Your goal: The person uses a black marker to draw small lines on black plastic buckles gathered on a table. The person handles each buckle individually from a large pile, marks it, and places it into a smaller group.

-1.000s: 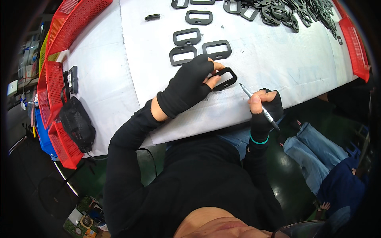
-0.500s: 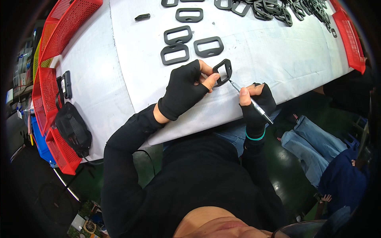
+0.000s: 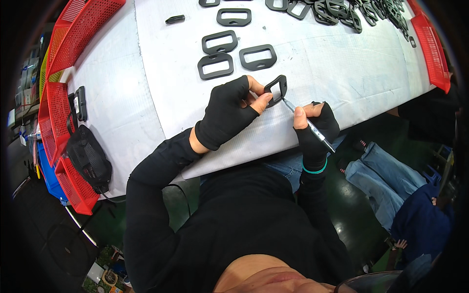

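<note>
Between thumb and fingers, my left hand (image 3: 233,108) pinches a black frame-shaped buckle (image 3: 282,85), tilted up off the table. My right hand (image 3: 315,122) grips a silver-grey marker pen (image 3: 317,134), its tip at the lower edge of that buckle; whether the tip touches cannot be made out. Both hands wear black fingerless gloves. Just beyond my left hand lie loose buckles of the same kind, among them one buckle (image 3: 258,67) on the right and another buckle (image 3: 215,75) on the left. A small black pen cap (image 3: 175,19) rests farther off.
A heap of black buckles (image 3: 337,10) covers the far right of the white-covered table (image 3: 171,58). Red perforated baskets (image 3: 85,29) line the left edge, beside a black mesh pouch (image 3: 88,151). Another red basket (image 3: 431,53) stands at right. A seated person's legs (image 3: 386,180) show at lower right.
The held buckle has turned slightly and shifted a little to the right with my left fingers. The right hand and pen are almost where they were.
</note>
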Available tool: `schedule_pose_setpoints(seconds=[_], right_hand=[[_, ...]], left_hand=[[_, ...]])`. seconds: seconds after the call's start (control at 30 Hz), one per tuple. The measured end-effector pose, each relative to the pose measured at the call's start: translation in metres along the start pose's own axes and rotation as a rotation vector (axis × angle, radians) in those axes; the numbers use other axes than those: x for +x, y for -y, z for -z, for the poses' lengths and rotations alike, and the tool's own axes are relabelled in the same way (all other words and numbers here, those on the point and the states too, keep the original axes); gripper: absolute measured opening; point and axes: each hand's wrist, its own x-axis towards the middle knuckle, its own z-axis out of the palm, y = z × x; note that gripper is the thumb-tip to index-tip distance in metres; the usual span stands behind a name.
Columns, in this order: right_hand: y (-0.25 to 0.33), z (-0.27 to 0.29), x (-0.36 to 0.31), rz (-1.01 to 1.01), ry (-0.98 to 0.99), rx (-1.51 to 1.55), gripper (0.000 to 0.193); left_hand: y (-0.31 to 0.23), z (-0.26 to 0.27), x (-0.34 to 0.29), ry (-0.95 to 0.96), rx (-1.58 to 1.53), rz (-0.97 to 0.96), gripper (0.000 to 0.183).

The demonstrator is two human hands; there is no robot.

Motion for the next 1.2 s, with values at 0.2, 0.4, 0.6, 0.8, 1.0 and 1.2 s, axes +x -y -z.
schedule_pose_setpoints(seconds=[0.2, 0.4, 0.6, 0.8, 1.0, 1.2], right_hand=[[-0.004, 0.001, -0.002, -0.001, -0.022, 0.073, 0.014], [-0.005, 0.001, -0.004, 0.076, -0.010, 0.067, 0.014], [-0.006, -0.001, -0.006, 0.136, 0.007, -0.075, 0.017], [-0.004, -0.002, -0.004, 0.155, 0.015, -0.118, 0.017], [-0.004, -0.002, -0.003, 0.131, 0.020, -0.098, 0.017], [0.001, -0.002, -0.002, 0.058, 0.028, -0.050, 0.017]], left_hand=[[0.002, -0.001, -0.001, -0.012, 0.012, -0.022, 0.014], [0.007, -0.004, -0.004, -0.033, 0.219, -0.351, 0.016], [0.005, -0.001, -0.008, 0.116, 0.495, -0.580, 0.033], [0.006, 0.000, -0.009, 0.120, 0.499, -0.626, 0.039], [0.005, -0.001, -0.009, 0.128, 0.519, -0.613, 0.039], [0.003, -0.004, -0.007, 0.060, 0.468, -0.564, 0.027]])
